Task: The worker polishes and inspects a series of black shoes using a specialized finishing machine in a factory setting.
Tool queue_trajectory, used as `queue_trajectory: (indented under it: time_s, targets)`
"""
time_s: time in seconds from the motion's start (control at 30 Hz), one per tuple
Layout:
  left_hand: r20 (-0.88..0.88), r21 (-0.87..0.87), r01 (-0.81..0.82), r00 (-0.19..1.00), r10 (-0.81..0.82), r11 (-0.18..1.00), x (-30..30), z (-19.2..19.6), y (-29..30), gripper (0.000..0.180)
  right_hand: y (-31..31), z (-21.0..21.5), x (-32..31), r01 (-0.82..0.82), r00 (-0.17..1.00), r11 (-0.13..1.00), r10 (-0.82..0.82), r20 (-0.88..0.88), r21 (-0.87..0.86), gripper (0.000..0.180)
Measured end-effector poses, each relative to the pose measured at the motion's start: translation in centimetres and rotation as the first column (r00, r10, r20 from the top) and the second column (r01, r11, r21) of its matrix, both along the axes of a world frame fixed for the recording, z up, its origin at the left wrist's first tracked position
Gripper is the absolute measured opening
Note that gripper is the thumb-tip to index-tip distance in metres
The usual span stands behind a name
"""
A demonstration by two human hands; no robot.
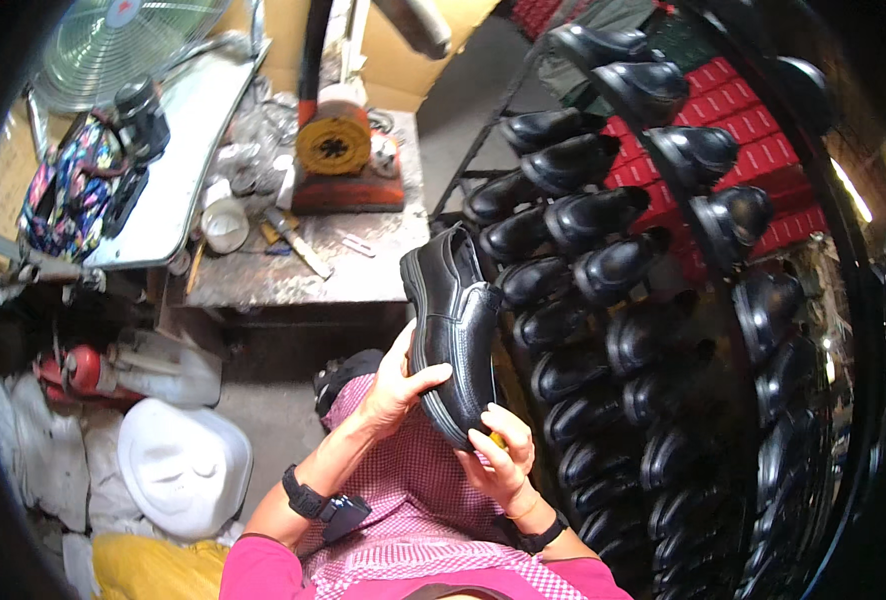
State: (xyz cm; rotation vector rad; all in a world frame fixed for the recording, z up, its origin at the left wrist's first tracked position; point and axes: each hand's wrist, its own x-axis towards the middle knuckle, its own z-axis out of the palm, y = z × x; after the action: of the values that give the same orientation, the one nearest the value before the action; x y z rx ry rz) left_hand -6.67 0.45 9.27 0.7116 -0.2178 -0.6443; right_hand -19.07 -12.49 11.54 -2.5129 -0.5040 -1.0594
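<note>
A black slip-on leather shoe is in front of me, tilted, its opening pointing away and its toe toward me. My left hand grips it by the sole edge, the thumb lying over the side of the upper. At the toe, my right hand has its fingers closed around a small yellow thing, mostly hidden by the fingers, so its kind cannot be made out. The fingertips of that hand are right at the shoe's toe.
On the right, a rack holds rows of black shoes, with red boxes behind. Ahead stands a stained workbench with an orange-based machine, a white cup and a brush-like tool. A fan and a white plastic container are at left.
</note>
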Motion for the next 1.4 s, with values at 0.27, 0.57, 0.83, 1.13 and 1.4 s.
queue_trajectory:
  time_s: [0.27, 0.57, 0.83, 1.13, 1.4]
  targets:
    - [0.071, 0.036, -0.154, 0.986, 0.152, 0.987, 1.5, -3.6, 1.2, 0.086, 2.0, -4.3, 3.8, 0.412, 0.818, -0.102, 0.479, -0.319, 0.905, 0.058]
    - [0.155, 0.088, -0.19, 0.972, 0.175, 0.978, 5.6, -4.7, 1.0, 0.089, 1.1, -5.1, 9.1, 0.532, 0.761, -0.395, 0.611, -0.218, 0.749, 0.046]
    - [0.203, 0.502, -0.317, 0.948, 0.246, 0.805, 5.5, -9.8, 0.9, 0.052, 0.0, -5.2, 15.0, 0.333, 0.862, -0.223, 0.465, -0.2, 0.916, 0.044]
    - [0.801, 0.528, -0.665, 0.597, -0.048, 0.528, 5.8, -9.7, 0.4, 0.032, -1.7, -5.5, 20.8, 0.249, 0.942, 0.125, 0.199, -0.271, 0.96, 0.061]
    - [0.828, 0.495, -0.706, 0.559, -0.031, 0.506, 6.6, -9.7, 0.0, 0.028, -3.5, -5.3, 24.9, 0.315, 0.949, 0.683, -0.216, -0.229, 0.659, 0.069]
